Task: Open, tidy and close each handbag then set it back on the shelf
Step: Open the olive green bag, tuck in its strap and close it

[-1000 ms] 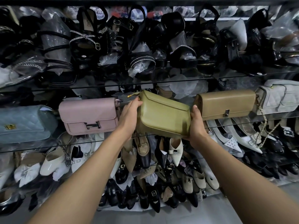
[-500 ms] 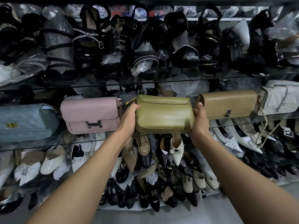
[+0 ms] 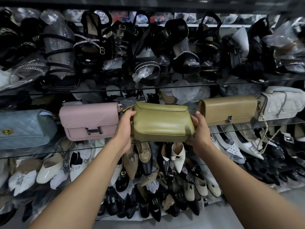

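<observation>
Crowded glass shelf (image 3: pixel 247 128) behind; left grip (image 3: pixel 123 128) and right grip (image 3: pixel 200 131) clasp the olive handbag (image 3: pixel 162 124) between them, apparently closed.

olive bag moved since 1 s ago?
Yes. The olive handbag levelled out: its left end dropped from above the top of the pink handbag to level with it.

An olive-green handbag (image 3: pixel 162 122) sits between a plain pink bag (image 3: pixel 90 120) and a tan bag (image 3: pixel 228 109). The pale blue bag (image 3: pixel 23 128) and pale grey bag (image 3: pixel 280 103) are diamond-quilted. Black sandals (image 3: pixel 92 45) above carry sparkling strips.
</observation>
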